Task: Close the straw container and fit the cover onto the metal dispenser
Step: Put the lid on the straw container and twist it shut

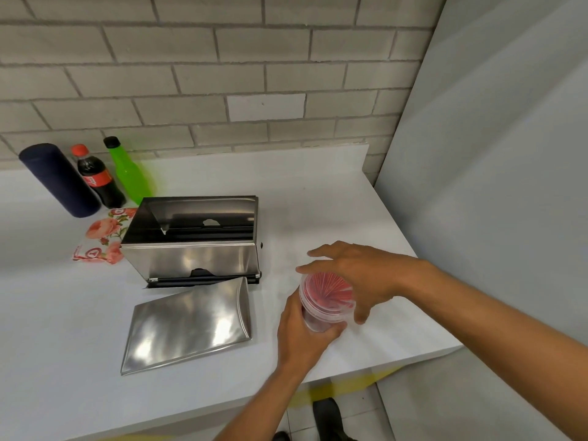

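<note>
A clear round straw container (324, 308) full of red straws stands near the right front of the white counter (334, 198). My left hand (300, 337) grips its lower body from the near side. My right hand (356, 275) rests over the top, fingers spread around a clear lid on the rim. To the left, the metal dispenser (194, 259) stands open with black straws inside. Its shiny metal cover (187, 326) lies flat on the counter in front of it, apart from both hands.
A dark blue cylinder (59, 179), a cola bottle (97, 176) and a green bottle (127, 170) stand at the back left by the brick wall. A floral napkin (101, 237) lies left of the dispenser. A grey wall (493, 154) bounds the right; the counter edge runs along the front.
</note>
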Tool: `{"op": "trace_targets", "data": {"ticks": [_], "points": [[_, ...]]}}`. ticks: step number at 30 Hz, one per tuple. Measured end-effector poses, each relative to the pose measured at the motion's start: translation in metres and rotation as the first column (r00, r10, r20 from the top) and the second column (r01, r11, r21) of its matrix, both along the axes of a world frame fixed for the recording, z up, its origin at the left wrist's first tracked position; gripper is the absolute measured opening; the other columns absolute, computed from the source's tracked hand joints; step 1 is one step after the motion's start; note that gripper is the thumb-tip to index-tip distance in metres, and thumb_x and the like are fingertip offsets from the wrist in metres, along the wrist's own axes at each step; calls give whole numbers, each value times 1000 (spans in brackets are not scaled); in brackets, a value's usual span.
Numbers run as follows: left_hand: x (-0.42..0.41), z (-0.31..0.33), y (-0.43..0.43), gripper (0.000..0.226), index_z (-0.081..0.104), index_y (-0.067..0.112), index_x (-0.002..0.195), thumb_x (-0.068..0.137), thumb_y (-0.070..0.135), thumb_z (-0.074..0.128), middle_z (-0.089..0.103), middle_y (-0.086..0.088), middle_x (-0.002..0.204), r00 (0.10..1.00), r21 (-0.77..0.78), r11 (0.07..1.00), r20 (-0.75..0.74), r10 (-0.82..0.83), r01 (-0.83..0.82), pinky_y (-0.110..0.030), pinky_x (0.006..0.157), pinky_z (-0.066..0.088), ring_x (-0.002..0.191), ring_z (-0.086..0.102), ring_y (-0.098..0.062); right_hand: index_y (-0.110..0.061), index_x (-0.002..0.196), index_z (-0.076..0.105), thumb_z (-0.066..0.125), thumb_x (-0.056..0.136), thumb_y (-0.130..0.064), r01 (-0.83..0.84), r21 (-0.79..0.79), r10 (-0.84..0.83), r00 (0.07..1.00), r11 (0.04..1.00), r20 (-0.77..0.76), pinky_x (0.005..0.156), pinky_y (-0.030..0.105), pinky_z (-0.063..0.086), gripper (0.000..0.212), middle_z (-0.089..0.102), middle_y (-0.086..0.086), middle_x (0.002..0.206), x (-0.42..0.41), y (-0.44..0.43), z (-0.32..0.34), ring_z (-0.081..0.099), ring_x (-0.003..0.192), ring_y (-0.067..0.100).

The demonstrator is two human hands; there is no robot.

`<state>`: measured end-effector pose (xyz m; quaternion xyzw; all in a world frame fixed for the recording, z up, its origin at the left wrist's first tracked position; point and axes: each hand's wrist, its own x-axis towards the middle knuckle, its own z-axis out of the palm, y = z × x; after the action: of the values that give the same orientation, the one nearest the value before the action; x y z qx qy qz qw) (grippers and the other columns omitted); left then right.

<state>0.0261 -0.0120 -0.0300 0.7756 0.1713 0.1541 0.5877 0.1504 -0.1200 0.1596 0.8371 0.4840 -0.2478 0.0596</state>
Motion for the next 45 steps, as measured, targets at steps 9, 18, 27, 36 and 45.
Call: {"op": "trace_targets", "data": {"ticks": [9, 18, 27, 36, 45], "points": [[0, -3, 0, 93, 49, 50, 131, 53, 67, 95, 63, 26, 123, 1000, 15, 1000, -12, 13, -13, -16, 86, 56, 113, 62, 2, -43, 158, 30, 98, 58, -34, -129, -85, 136, 987, 988, 83, 93, 35, 50, 121, 39, -5, 153, 5, 12, 8, 45, 134, 21], [-1, -2, -1, 93, 45, 55, 132, 54, 70, 93, 61, 28, 126, 1000, 40, 999, -6, 18, -18, -20, 89, 57, 116, 61, 0, -43, 163, 13, 101, 53, -41, -98, -179, 111, 992, 979, 66, 107, 42, 46, 141, 25, 2, 164, -1, 20, 14, 33, 146, 25], [-2, -1, -3, 90, 48, 48, 133, 57, 70, 92, 62, 27, 122, 1000, 62, 998, -10, 23, -23, -23, 88, 58, 112, 62, 2, -40, 159, 28, 98, 58, -42, -100, -171, 116, 990, 980, 82, 96, 42, 53, 124, 43, -1, 146, -2, 24, 14, 48, 130, 23], [-2, -3, -1, 94, 46, 46, 135, 56, 73, 89, 60, 27, 124, 999, 82, 997, -30, 15, -12, -29, 90, 58, 114, 61, -3, -44, 161, 21, 101, 57, -28, -103, -165, 109, 994, 981, 28, 108, 40, 45, 132, 18, -3, 169, -4, 20, 13, 28, 150, 24], [-2, -1, -2, 93, 46, 48, 134, 56, 76, 88, 61, 26, 122, 999, 86, 996, -33, 19, -17, -28, 87, 59, 111, 63, -1, -42, 158, 30, 98, 59, -38, -57, -81, 58, 998, 995, 10, 99, 38, 51, 120, 39, -5, 151, -2, 18, 7, 42, 136, 21]]}}
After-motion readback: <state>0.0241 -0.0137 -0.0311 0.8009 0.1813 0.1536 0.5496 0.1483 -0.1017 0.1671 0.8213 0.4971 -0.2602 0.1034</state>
